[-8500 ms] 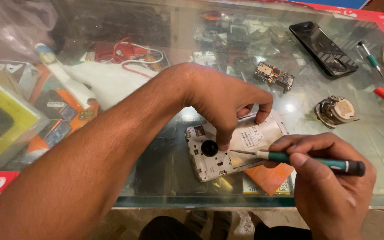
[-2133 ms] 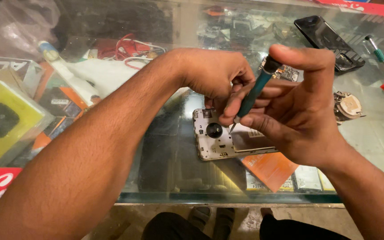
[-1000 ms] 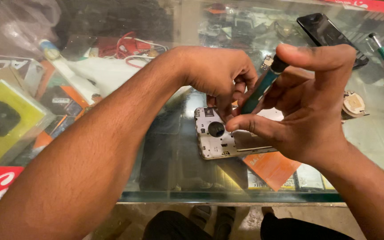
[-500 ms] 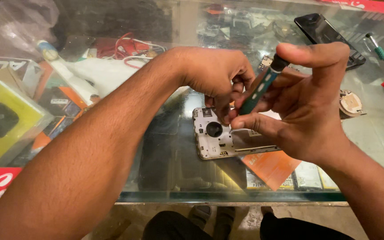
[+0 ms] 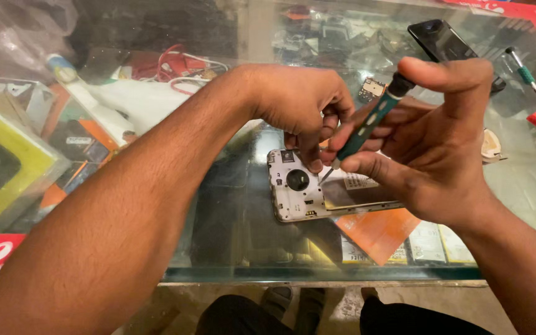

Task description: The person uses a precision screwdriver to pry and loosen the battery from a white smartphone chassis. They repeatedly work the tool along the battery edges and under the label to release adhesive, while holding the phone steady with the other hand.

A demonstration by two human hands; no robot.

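A glass-topped counter (image 5: 231, 248) reflects soft light; below it, perhaps a dusty floor (image 5: 175, 310).

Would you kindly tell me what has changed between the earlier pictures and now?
The right hand has swung the green screwdriver from lying nearly flat to standing steeply, its tip now on the opened phone beside the round camera ring, with the forefinger over its cap. The left hand still steadies the phone's upper edge. The phone remains on the glass counter.

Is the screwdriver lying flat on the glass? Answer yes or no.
No: the right hand holds the screwdriver tilted, tip on the opened phone.
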